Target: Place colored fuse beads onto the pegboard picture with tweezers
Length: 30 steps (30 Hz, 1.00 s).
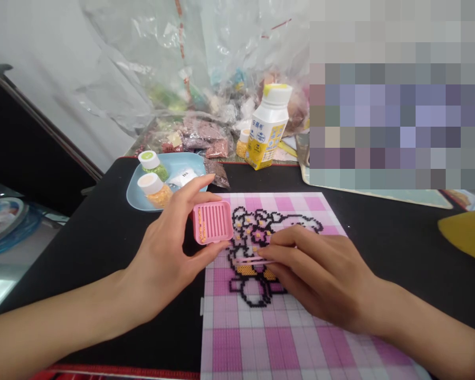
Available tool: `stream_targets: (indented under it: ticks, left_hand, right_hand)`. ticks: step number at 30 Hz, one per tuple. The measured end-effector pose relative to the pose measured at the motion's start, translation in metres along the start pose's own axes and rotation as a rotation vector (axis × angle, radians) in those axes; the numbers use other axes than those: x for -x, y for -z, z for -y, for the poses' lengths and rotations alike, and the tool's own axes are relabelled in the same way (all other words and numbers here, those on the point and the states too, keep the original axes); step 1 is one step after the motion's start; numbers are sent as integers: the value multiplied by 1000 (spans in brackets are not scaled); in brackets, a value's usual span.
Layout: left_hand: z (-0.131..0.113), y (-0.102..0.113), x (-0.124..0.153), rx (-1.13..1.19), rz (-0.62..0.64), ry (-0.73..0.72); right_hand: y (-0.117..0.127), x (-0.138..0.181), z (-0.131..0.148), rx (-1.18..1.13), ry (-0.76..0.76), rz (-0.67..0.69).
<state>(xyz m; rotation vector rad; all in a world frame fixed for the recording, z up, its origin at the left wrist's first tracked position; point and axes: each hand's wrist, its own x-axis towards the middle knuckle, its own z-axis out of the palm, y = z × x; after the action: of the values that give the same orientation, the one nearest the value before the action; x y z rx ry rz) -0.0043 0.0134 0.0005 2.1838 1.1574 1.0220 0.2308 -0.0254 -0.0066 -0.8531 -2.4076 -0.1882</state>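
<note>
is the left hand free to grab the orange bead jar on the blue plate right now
Probably not yet. The left hand is pinching the pink tray between thumb and fingers, so it is full. The orange bead jar lies close behind it on the blue plate, with nothing between them.

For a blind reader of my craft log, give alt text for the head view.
A left hand holds a pink tray of orange beads while the right hand pinches a pink tool over a black-outlined bead design on a pink checked pegboard. Bead jars sit on a blue plate behind.
</note>
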Motion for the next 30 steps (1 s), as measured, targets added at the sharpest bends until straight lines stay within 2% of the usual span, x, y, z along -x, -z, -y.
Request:
stream_targets:
  ticks: [10, 30]
  left_hand:
    - [-1, 0, 2, -6, -2, -6]
    - [-2, 0, 3, -23, 3, -13]
  right_hand:
    - [-1, -2, -1, -6, 13, 49]
    - [-2, -2, 0, 10, 14, 51]
